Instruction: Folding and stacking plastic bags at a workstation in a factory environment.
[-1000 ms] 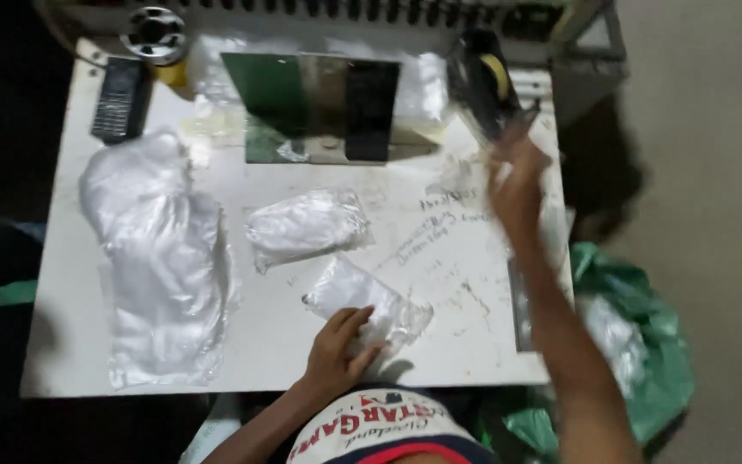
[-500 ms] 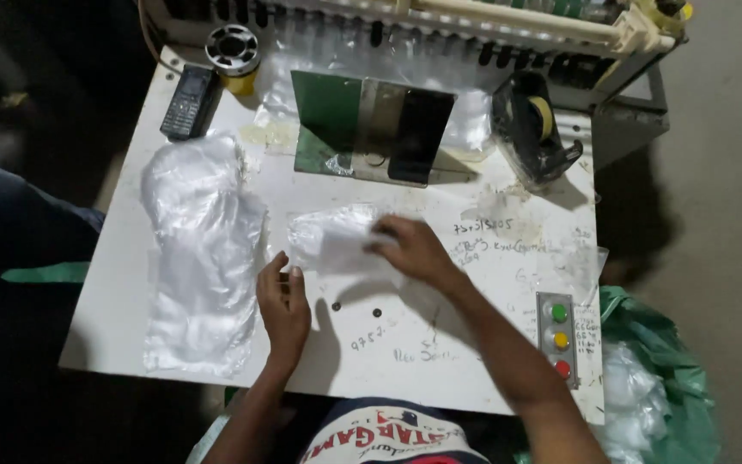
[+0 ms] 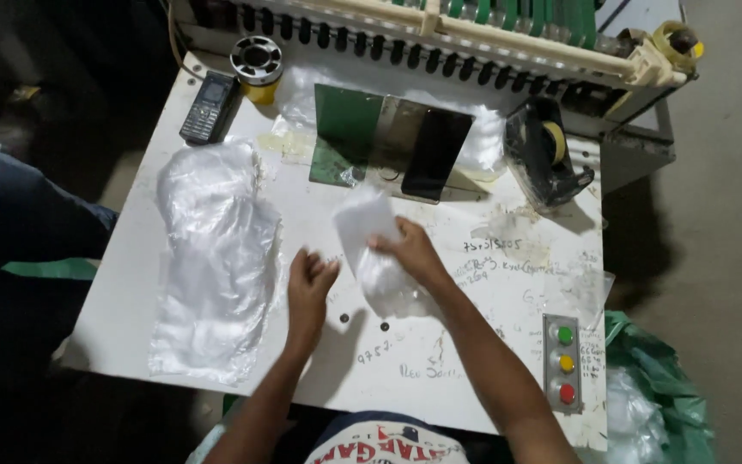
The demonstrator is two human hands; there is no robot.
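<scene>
Nearest the body, on the scuffed white table [image 3: 440, 387], the left hand [image 3: 309, 279] rests loosely curled and holding nothing, beside the right hand [image 3: 410, 249] pinching a small crinkled clear plastic packet [image 3: 371, 249] at the table's middle. Left lies a long heap of glossy plastic bags [image 3: 212, 258]; right, a three-light button box [image 3: 565, 363]. Farther off stand a dark phone [image 3: 208, 107] and tape dispenser [image 3: 547, 155]; half a second ago both hands pressed the packet flat, now one end is lifted.

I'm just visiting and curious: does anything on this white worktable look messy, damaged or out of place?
Nothing is spilled or broken. The white table is scribbled with handwriting and smudged, and a mobile phone lies near its far-left corner. The right hand holds a small clear plastic bag.
</scene>
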